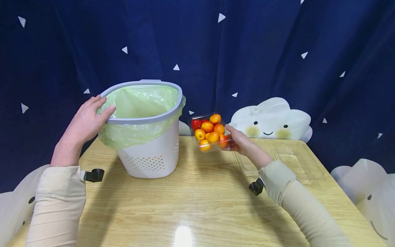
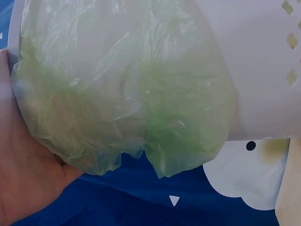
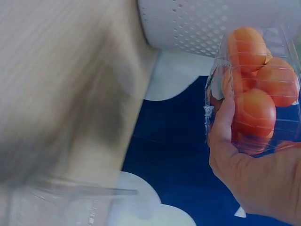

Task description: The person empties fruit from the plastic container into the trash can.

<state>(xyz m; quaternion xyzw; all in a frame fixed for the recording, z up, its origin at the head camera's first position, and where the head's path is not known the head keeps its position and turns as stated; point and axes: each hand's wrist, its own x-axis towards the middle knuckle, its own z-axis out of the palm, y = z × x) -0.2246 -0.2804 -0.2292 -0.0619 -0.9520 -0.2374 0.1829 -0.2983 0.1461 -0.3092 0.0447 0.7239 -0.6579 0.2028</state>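
My left hand [image 1: 83,120] rests at the left side of the lavender rim [image 1: 139,120] of a white waste bin [image 1: 154,161], thumb and fingers laid over the edge. A pale green bin liner [image 2: 183,108] folds over the rim and hangs outside; in the left wrist view it covers part of the hand. My right hand [image 1: 237,139] grips a clear plastic punnet [image 3: 209,117] by its right side, raised above the table right of the bin. Several small orange and red fruits [image 1: 213,137] sit in the punnet, which tilts toward me.
A large clear plastic tray [image 1: 296,161] lies on the wooden table [image 1: 148,209] at the right, behind my right forearm. A navy curtain [image 1: 203,41] with white triangles hangs behind. Cloud-shaped white pieces with smiling faces [image 1: 268,121] stand along the table's back and right edges.
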